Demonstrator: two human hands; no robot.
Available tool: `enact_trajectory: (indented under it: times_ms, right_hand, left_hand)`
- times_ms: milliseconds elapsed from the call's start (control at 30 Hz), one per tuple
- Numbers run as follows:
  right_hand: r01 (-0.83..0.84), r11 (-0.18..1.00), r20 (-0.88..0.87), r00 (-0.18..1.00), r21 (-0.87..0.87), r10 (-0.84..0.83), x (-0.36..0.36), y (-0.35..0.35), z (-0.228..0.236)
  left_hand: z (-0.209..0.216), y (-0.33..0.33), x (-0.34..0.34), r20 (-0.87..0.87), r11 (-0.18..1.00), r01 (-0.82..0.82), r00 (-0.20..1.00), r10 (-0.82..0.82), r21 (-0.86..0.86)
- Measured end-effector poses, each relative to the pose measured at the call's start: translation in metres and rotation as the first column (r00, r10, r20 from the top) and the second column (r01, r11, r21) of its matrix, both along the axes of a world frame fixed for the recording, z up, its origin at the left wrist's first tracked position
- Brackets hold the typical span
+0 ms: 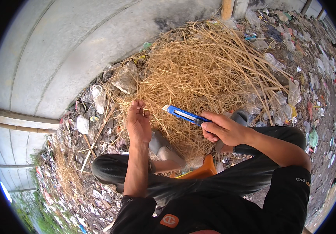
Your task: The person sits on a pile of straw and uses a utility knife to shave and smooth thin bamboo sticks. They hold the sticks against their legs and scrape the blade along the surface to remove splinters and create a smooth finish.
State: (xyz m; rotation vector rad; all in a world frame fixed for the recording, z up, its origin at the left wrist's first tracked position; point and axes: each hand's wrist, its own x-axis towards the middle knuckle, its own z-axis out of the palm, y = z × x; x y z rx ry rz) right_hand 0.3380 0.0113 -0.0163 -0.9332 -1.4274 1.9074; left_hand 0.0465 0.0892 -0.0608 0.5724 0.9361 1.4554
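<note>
My right hand (224,128) is closed around the back end of a blue utility knife (182,114). The knife points left and slightly away from me, above a heap of dry straw-like strips (199,74). To the left of the knife's tip, my left hand (140,124) is raised with the palm turned up. Its fingers are loosely bent and apart, and I see nothing held in them. A gap separates this hand from the knife.
An orange plastic stool (201,170) shows between my bent legs. Grey shoes (161,144) stand at the heap's near edge. A pale wall (82,43) rises at the far left. Plastic scraps (316,109) cover the ground, and a rock-like lump (125,79) lies beside the straw.
</note>
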Motion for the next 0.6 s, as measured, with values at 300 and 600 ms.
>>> enact_trajectory:
  times_ms: [300, 600]
  right_hand:
    - [0.013, 1.0, -0.013, 1.0, 0.011, -0.013, -0.005, -0.002, 0.006]
    - [-0.02, 0.995, -0.159, 0.987, -0.102, 0.004, -0.002, -0.002, -0.004]
  left_hand:
    - [-0.005, -0.032, 0.047, 0.04, 0.967, 0.253, 0.966, -0.254, 0.035]
    - [-0.004, -0.031, 0.048, 0.059, 0.98, 0.199, 0.978, -0.199, 0.006]
